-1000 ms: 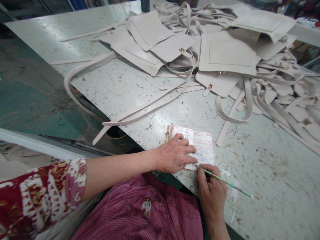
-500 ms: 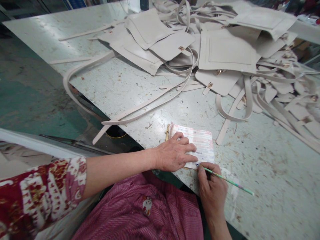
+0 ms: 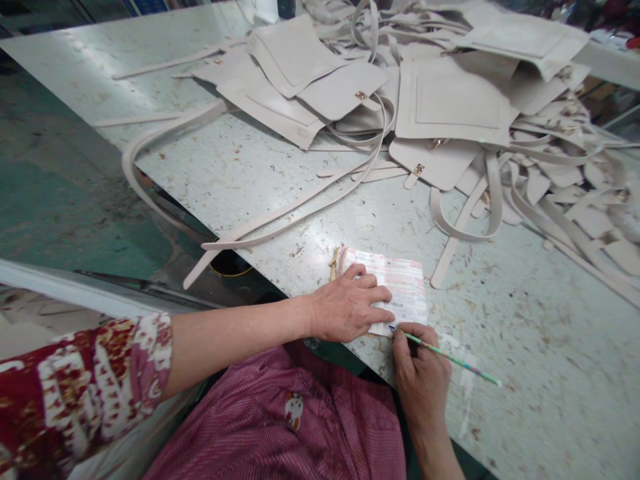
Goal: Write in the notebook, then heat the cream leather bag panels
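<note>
My left hand [image 3: 350, 305] lies spread over a small paper notebook [image 3: 407, 287] with printed lines and handwriting, pressing it on the table near its front edge. The notebook's left part is hidden beneath that hand. Pinched in my right hand [image 3: 423, 363] is a thin green pen [image 3: 465, 365], its tip at the page's lower edge and its long end pointing right. A few dark marks show on the paper by the tip.
Beige bag panels [image 3: 455, 100] with gold clasps and straps are heaped on the speckled table [image 3: 525, 347] beyond the notebook. One long strap [image 3: 295, 207] loops past the table's left edge. Cut straps and pieces [image 3: 585, 200] pile up at right.
The pen's far end has shifted slightly left and up, with my right hand moving a little the same way. My left hand stays on the notebook.
</note>
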A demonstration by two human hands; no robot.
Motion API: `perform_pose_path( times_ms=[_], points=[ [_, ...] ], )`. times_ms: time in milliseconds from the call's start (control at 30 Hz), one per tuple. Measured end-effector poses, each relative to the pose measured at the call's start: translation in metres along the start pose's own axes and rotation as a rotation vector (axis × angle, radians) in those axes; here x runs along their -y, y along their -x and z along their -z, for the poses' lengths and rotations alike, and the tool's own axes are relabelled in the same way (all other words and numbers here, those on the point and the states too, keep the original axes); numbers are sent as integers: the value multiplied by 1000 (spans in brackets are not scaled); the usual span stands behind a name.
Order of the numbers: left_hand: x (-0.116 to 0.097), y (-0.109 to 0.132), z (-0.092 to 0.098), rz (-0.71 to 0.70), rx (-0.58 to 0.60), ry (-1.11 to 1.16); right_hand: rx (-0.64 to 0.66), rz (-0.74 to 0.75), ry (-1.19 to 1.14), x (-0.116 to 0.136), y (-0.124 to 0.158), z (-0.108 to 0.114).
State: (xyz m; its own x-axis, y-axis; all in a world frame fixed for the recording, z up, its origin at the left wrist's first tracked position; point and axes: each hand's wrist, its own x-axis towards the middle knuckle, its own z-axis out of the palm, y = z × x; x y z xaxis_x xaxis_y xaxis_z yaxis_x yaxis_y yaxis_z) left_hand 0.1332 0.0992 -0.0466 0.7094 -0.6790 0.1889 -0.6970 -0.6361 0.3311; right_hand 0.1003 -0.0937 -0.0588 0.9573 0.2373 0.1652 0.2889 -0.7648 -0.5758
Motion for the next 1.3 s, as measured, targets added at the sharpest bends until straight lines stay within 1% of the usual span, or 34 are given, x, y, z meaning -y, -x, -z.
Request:
perform_pose_path(
  times_ms=[267, 467, 700, 967, 1067, 1300],
  points=[
    [0, 1, 1, 1, 2, 10, -33, 4, 32, 1, 0, 2],
    [0, 1, 1, 7, -7, 5, -37, -18, 46, 1, -2, 0],
    [-1, 0, 2, 7, 8, -1, -30, -39, 55, 2, 0, -1],
    [-1, 0, 2, 11, 18, 7, -49, -4, 42, 2, -2, 1],
    [-1, 0, 2, 10, 6, 8, -45, 6, 38, 2, -2, 2],
    [-1, 1, 1, 14, -11, 11, -16, -25, 20, 3, -1, 2]
  ],
)
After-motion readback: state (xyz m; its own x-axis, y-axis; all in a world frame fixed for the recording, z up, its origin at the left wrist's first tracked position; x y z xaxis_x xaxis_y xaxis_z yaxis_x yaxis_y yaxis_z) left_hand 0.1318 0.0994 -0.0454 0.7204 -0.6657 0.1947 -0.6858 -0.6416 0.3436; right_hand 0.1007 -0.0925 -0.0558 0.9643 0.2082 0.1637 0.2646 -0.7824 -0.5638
